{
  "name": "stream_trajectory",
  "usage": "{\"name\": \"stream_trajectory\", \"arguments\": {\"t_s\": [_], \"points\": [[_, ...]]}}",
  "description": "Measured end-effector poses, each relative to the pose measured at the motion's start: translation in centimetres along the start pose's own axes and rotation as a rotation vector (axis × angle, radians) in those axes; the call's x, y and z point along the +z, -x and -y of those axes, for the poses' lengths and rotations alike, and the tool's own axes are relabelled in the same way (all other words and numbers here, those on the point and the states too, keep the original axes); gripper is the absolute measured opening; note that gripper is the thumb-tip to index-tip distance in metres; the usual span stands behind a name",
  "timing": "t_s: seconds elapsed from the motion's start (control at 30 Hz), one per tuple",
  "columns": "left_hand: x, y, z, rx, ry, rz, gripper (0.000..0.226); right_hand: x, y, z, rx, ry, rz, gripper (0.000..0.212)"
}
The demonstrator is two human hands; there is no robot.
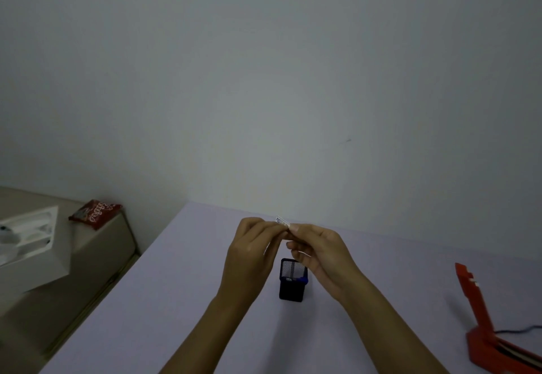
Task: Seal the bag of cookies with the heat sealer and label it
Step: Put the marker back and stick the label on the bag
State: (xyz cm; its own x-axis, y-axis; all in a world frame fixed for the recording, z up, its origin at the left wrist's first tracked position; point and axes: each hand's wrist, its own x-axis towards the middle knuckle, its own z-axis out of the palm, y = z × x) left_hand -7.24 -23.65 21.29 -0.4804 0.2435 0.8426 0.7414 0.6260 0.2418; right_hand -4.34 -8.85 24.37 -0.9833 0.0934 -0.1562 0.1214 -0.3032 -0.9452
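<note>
- Both hands meet above the black wire-mesh pen cup [292,280], which stands on the pale lilac tabletop [181,285] and serves as the landmark here.
- Far left of the cup, off the table, an open white moulded box [32,236] sits on a beige cabinet [96,256]; behind it lies a red printed snack packet [95,213], possibly the bag of cookies, though its contents cannot be made out. It is well apart from the hands.
- Up and left of the cup, the left hand [252,250] is curled, its thumb and forefinger pinched on a small white paper label strip [282,221].
- Up and right of the cup, the right hand [318,249] pinches the same strip from the other end, the remaining fingers loosely folded.
- A blue-capped object [303,280] shows in the cup, probably a pen.
- Far right of the cup stands the red lever-arm heat sealer [487,326], its arm raised, a dark cable [516,329] trailing off.
- My judgement: the label is being peeled or separated. It could tear, curl or stick to the fingertips if pulled unevenly.
- With the packet so far away, a bared adhesive may pick up dust or fold onto itself before reaching it.
- The raised sealer arm near the right forearm could be knocked.
</note>
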Motion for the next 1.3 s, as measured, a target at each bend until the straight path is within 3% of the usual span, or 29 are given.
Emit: {"name": "stream_trajectory", "arguments": {"t_s": [0.5,1.3], "points": [[-0.04,-0.1,-0.72,-0.02,0.003,0.048,0.027,-0.12,0.34,-0.05,-0.007,-0.014,-0.073,0.021],[-0.25,-0.36,-0.83,-0.061,0.033,0.045,0.025,-0.07,0.67,0.13,0.004,-0.059,-0.024,0.021]]}}
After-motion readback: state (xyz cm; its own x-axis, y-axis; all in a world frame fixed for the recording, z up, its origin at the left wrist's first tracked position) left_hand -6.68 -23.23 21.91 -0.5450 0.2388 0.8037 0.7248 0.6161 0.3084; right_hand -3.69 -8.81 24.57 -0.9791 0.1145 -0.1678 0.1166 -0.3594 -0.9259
